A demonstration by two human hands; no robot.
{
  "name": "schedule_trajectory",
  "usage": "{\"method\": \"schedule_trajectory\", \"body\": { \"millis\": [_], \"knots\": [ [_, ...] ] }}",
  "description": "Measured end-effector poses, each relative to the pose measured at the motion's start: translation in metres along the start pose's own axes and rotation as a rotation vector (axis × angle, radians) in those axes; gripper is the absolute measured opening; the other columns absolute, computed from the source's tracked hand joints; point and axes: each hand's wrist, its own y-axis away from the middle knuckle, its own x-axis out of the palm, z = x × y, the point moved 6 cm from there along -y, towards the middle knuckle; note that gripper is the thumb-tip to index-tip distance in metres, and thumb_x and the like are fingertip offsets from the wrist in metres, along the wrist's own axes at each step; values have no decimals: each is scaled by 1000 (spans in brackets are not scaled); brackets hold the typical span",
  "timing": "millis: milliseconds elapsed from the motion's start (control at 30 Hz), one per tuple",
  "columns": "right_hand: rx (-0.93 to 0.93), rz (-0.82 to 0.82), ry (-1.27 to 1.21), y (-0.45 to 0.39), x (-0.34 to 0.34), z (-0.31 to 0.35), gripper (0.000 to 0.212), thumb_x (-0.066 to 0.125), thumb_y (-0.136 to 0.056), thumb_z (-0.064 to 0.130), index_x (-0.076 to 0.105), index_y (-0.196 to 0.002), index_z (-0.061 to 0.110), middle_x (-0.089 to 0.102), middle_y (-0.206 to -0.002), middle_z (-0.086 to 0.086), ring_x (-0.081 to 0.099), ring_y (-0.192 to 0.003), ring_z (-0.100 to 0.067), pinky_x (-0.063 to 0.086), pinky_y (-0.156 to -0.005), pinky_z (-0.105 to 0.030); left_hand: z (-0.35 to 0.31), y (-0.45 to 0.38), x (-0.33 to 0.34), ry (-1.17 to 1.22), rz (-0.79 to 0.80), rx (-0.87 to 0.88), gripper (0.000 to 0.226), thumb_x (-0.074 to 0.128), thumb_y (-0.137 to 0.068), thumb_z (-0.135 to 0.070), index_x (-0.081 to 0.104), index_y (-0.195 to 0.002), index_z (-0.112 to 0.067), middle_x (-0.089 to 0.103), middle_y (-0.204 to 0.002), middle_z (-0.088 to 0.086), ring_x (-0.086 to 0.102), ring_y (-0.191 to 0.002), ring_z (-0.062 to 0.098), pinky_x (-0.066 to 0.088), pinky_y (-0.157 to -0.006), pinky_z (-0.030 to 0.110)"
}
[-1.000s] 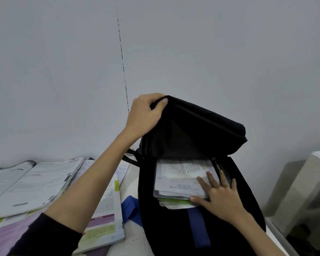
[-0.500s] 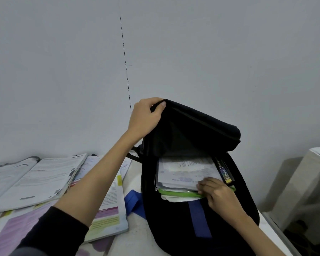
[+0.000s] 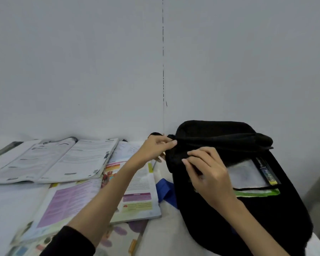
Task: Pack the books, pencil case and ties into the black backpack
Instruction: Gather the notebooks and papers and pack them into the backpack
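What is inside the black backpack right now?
Through the black backpack opening show white papers, a green-edged book and a dark labelled item. The flap and right hand cover the rest.

The right hand (image 3: 209, 174) covers the left part of the papers (image 3: 248, 175) inside the black backpack (image 3: 248, 209), whose near end runs off the bottom edge. The whole view is motion-blurred, so the open books' (image 3: 54, 159) print is unreadable.

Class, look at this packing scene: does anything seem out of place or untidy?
Yes. Open books lie overlapping and askew on the table, not packed, and a blue strip pokes out from under the black backpack. Both hands, left and right, pinch the bag's opening.
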Motion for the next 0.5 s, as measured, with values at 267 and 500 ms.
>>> {"method": "schedule_trajectory", "body": {
  "millis": [267,500],
  "knots": [
    [177,387,-354,-6,173,107,31,54,-87,29,67,-70,7,65,-67,-2,54,-70,-20,40,-65,-23,162,102,-156,320,-613,-233,8,59,-92,-13,67,-93,-14,66,-90,7,63,-97,28,53,-76,32],
    [278,872,-459,5,302,222,40,43,-98,40,62,-120,13,61,-123,-3,45,-119,-20,36,-99,-33,253,185,-255,458,-972,-479,56,60,-90,-7,34,-139,-4,47,-134,11,48,-120,26,40,-96,36]
  ]
}}
